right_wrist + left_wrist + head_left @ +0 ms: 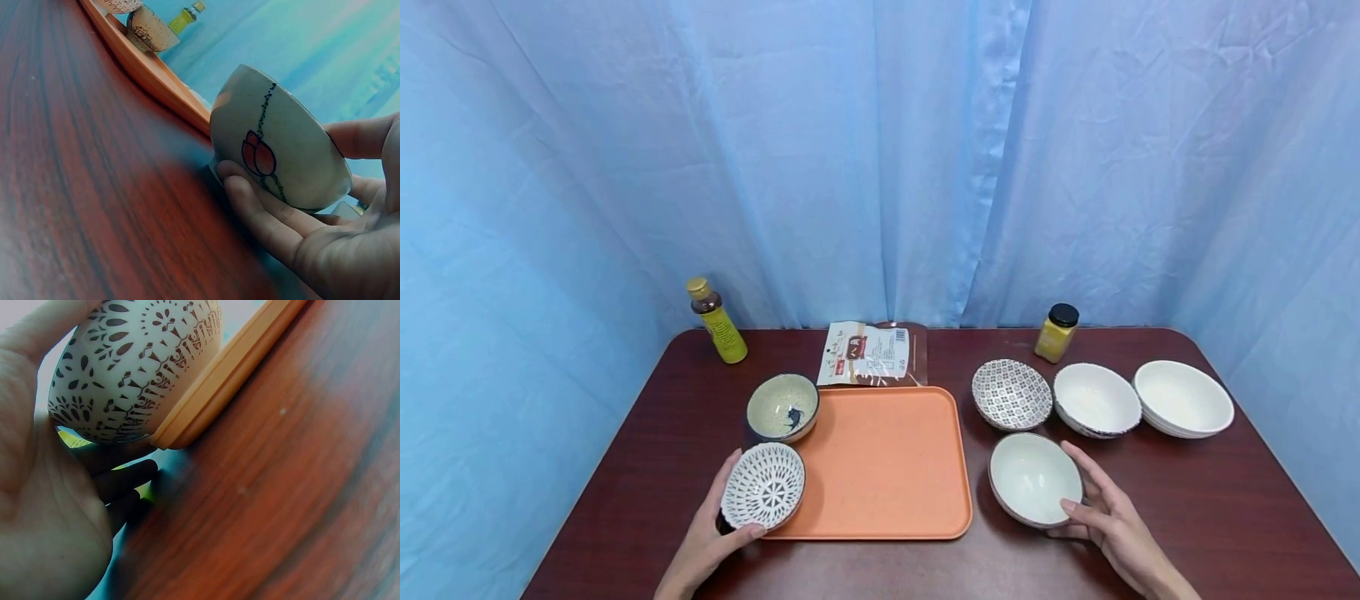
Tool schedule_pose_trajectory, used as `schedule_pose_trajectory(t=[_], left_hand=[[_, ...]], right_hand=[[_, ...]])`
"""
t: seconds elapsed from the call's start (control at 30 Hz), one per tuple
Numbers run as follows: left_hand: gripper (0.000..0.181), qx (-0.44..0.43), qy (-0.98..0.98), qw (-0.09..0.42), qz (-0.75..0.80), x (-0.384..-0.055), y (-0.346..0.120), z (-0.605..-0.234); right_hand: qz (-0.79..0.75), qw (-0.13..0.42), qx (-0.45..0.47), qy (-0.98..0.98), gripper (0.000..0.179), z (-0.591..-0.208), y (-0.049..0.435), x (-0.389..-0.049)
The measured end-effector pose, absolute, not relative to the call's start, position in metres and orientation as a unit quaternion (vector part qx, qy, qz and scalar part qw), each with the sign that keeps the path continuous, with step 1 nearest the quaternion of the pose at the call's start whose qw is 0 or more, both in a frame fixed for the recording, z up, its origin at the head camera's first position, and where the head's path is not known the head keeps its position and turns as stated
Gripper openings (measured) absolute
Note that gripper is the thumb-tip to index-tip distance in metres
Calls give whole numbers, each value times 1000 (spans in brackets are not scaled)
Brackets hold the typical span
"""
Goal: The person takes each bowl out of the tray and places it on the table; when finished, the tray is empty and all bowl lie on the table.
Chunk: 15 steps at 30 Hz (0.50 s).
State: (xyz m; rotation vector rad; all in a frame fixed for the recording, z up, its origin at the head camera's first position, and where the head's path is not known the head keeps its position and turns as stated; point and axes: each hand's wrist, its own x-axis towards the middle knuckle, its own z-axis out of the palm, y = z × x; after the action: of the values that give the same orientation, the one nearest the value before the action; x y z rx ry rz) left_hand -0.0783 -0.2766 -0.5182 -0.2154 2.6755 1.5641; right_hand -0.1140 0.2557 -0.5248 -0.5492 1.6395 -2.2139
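Note:
My left hand grips a white bowl with a dark radiating pattern, thumb at the near rim and fingers round its left side. That bowl is at the front left corner of the orange tray; the left wrist view shows its patterned outer wall against the tray edge. On the right, my right hand holds a pale bowl, thumb at the rim and fingertips low on its side. A red tulip decorates its outer wall. Whether this bowl touches the table, I cannot tell.
Behind the left bowl, a speckled bowl with a blue motif sits at the tray's left edge. Farther right are a patterned bowl, a white bowl and stacked white bowls. A bottle, packet and jar stand behind.

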Motion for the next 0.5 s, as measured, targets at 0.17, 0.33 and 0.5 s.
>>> schedule_pose_trajectory(t=[0.17, 0.33, 0.5], left_hand=[[110, -74, 865, 21, 496, -79, -276, -518], [111, -81, 866, 25, 493, -79, -275, -517], [111, -84, 866, 23, 492, -79, -273, -516]], right_hand=[[-783, 181, -199, 560, 75, -527, 258, -115], [-757, 212, -193, 587, 75, -526, 261, -116], [-722, 213, -156, 640, 71, -521, 270, -116]])
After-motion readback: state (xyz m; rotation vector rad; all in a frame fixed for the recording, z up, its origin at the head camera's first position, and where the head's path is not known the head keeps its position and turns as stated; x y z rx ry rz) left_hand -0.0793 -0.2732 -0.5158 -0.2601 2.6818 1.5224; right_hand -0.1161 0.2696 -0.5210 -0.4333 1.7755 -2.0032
